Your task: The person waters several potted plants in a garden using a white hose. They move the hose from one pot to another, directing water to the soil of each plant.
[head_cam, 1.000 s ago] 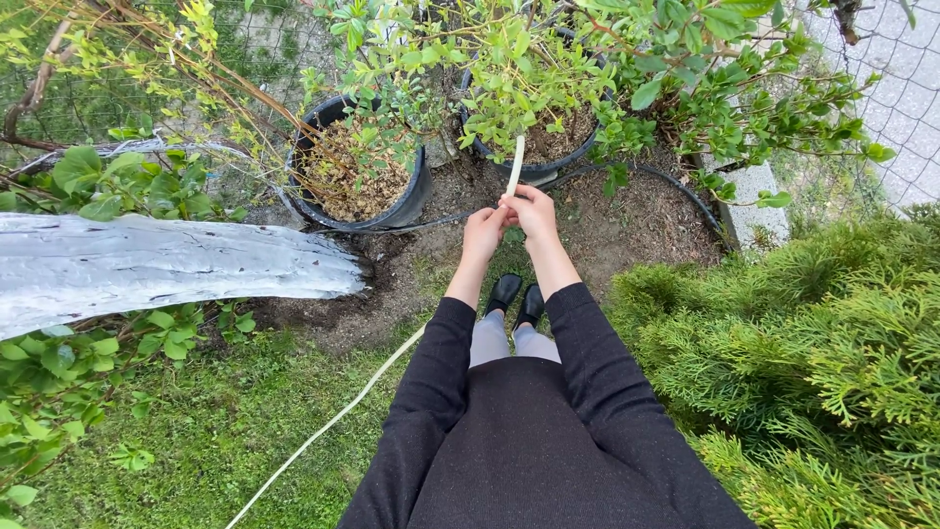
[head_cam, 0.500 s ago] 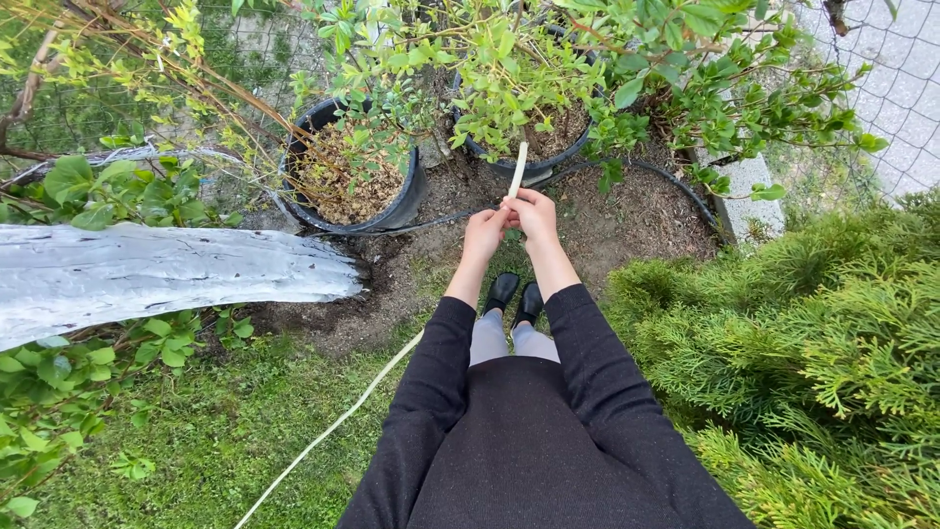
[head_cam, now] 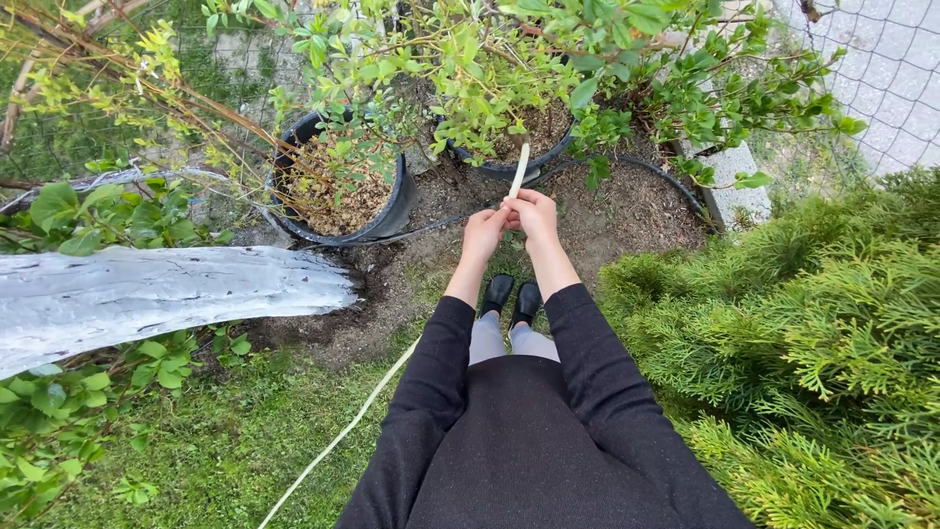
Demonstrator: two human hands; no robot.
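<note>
Below the waist, trailing over grass: pale hose (head_cam: pixel 343 436), light, limp, likely slick. Farther out, left hand (head_cam: pixel 483 233) and right hand (head_cam: pixel 534 216) clenched around its end, best grip spot. Beyond, black pot (head_cam: pixel 338 191).

A home garden: round black plastic plant pots (head_cam: pixel 338 191) at eleven o'clock, wire mesh fence (head_cam: pixel 881 69) at one, green lawn grass (head_cam: pixel 225 441) at eight.

No packages, labels, signs or screens show anywhere in this garden view; only plants, pots and soil.
</note>
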